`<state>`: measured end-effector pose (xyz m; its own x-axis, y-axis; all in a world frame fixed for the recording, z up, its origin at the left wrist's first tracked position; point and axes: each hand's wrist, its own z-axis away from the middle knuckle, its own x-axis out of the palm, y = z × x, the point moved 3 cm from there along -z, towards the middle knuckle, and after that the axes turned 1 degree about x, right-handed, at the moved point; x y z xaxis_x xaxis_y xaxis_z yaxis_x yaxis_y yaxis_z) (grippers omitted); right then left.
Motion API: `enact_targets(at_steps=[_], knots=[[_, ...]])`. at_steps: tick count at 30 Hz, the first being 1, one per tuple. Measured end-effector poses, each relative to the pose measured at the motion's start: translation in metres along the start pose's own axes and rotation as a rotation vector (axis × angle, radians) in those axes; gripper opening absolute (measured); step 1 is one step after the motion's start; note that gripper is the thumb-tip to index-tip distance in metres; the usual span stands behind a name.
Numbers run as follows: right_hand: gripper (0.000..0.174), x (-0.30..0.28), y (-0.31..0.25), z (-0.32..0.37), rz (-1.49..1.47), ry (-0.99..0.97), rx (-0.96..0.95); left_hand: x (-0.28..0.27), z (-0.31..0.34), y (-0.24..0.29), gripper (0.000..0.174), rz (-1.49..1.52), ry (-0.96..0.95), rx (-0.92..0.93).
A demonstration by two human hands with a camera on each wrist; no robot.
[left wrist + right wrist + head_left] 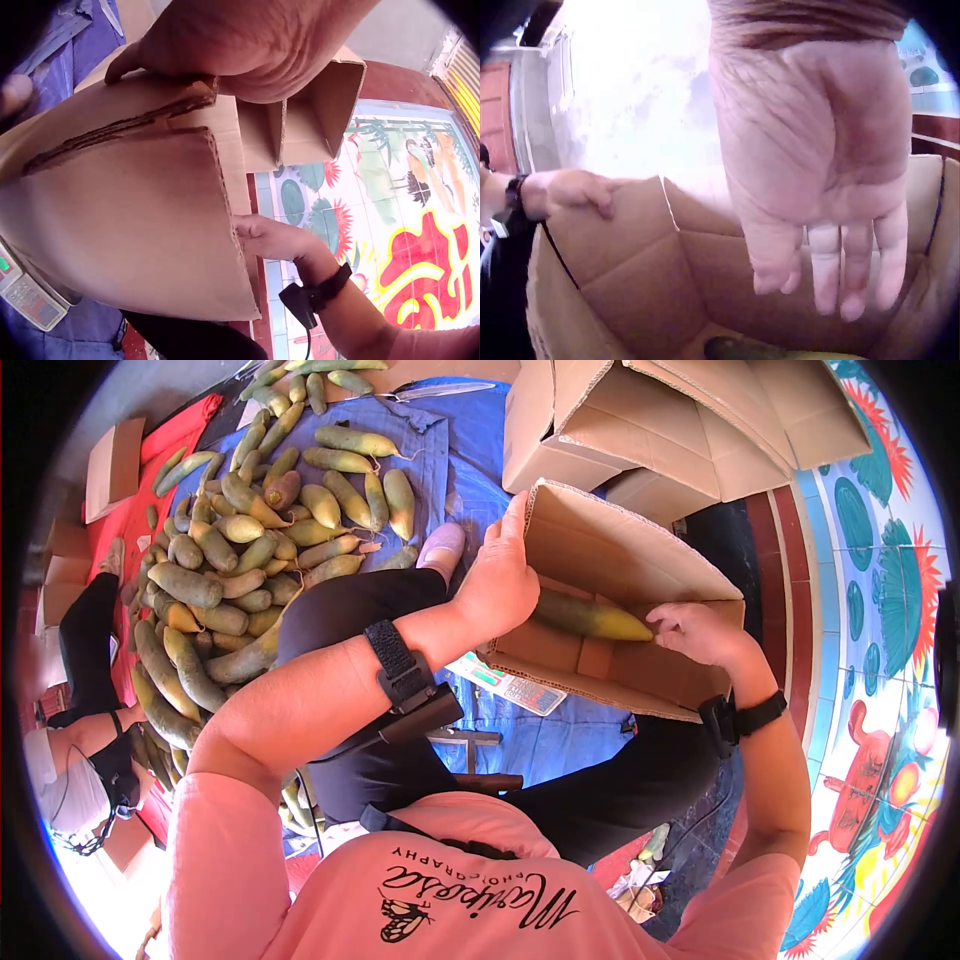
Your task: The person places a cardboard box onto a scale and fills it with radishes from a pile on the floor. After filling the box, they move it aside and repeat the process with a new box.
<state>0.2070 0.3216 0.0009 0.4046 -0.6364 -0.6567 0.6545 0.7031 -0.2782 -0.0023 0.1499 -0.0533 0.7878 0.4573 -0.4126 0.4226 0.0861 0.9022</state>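
Observation:
An open cardboard box point(630, 530) stands tilted in front of me. Inside lies one long green vegetable with a yellow tapered end point(592, 618), like a large green radish or cucumber. My left hand point(498, 585) grips the box's near-left corner, its thumb over the inner side in the right wrist view. My right hand point(705, 635) is inside the box beside the yellow end. In the right wrist view the right hand point(821, 172) holds nothing, its fingers extended down above the vegetable point(757, 350).
A pile of similar vegetables point(220, 560) covers the blue sheet at left. A digital scale point(520, 692) sits partly under the box. More cardboard boxes point(690, 420) stand behind; a knife point(440, 391) lies at the back. Another person's leg point(90, 630) shows at far left.

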Motion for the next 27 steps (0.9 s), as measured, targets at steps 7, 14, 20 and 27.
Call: enact_targets(at_steps=[7, 14, 20, 27], knots=[[0.046, 0.013, 0.006, -0.047, 0.187, -0.245, 0.068, -0.002, 0.002, 0.0, 0.078, 0.053, -0.056, -0.099], [0.077, 0.041, 0.009, -0.121, 0.393, -0.437, 0.089, -0.03, 0.009, 0.03, 0.073, -0.071, -0.006, -0.062], [0.093, 0.099, 0.058, -0.159, 0.276, -0.243, -0.034, -0.023, 0.008, 0.019, 0.078, 0.199, -0.063, -0.166], [0.09, 0.123, 0.072, -0.176, 0.134, -0.172, -0.007, -0.022, 0.009, 0.022, 0.081, 0.217, -0.1, -0.231]])
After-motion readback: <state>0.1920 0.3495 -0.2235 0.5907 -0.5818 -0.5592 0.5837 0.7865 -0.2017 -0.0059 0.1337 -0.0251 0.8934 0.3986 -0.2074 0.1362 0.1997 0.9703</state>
